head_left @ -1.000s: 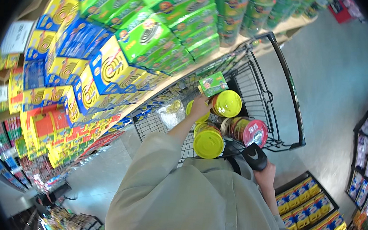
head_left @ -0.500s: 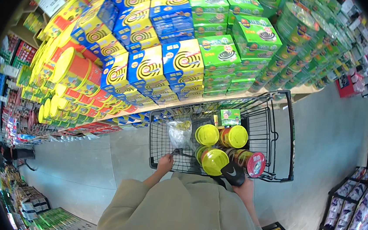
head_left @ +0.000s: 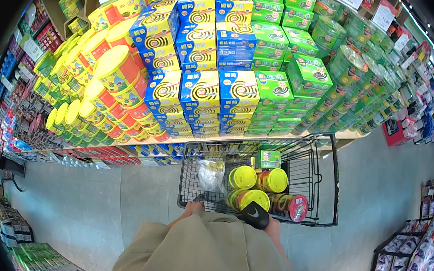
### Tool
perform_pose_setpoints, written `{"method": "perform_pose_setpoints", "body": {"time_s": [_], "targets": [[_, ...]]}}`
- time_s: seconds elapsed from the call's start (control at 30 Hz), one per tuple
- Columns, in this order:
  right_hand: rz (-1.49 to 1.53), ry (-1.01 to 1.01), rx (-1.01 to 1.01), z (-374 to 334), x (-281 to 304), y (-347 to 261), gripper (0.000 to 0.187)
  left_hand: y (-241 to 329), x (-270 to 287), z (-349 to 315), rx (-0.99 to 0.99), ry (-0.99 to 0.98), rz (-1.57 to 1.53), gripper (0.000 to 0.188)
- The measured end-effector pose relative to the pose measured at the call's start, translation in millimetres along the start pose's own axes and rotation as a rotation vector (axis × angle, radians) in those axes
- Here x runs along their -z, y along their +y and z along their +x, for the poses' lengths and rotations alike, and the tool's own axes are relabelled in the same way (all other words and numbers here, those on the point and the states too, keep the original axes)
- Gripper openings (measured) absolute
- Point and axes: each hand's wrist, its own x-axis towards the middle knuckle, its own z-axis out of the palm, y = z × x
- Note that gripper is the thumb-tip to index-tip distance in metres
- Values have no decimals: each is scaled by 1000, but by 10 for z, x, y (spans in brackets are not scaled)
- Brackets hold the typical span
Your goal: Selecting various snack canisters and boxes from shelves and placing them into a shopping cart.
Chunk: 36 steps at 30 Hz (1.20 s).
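While both your hands lie low at the near side of the shopping cart (head_left: 312, 225), neither is reaching into the stacks, so the loading looks to be at a pause. Already inside, beyond your fingers, are three yellow-lidded tubs (head_left: 244, 177), a red-lidded jar (head_left: 297, 208) lying on its side, a small green box (head_left: 270, 159) and a clear plastic bag (head_left: 210, 175). The bag sits just ahead of your left fingers; the jar is just ahead and to the right of your right ones, and the green box is farthest from both. Blue-and-yellow boxes (head_left: 240, 92) and larger green boxes (head_left: 310, 74) remain stacked well beyond your reach; whether any are left to take, you cannot tell from this view.

Your left hand (head_left: 196, 206) touches the cart's near rim, its fingers bunched together with no package in them; it is too small to tell whether they wrap the bar. Your right hand (head_left: 273, 228) is behind a black rounded object (head_left: 255, 215), which hides the fingers, so how far they are curled, or what they hold, cannot be told. Both forearms point forward, elbows bent close to your sides.
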Motion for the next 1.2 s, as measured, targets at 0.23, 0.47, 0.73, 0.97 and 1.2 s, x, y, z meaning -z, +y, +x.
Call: {"method": "perform_pose_setpoints", "body": {"time_s": [0.23,0.47,0.73,0.97,1.2], "targets": [[21,-60,12,58,168,-184,43,-15,-50,-42,3,49,31,33],[48,-42,60,128,293,57,48,-179,-138,27,8,240,-254,35],[90,37,105,213,544,293,49,200,546,497,166,525,-896,49],[110,-13,91,333,723,234,42,1038,2158,224,51,544,-1420,48],[114,34,116,355,780,382,41,1294,3120,257,45,676,-1671,82]]}}
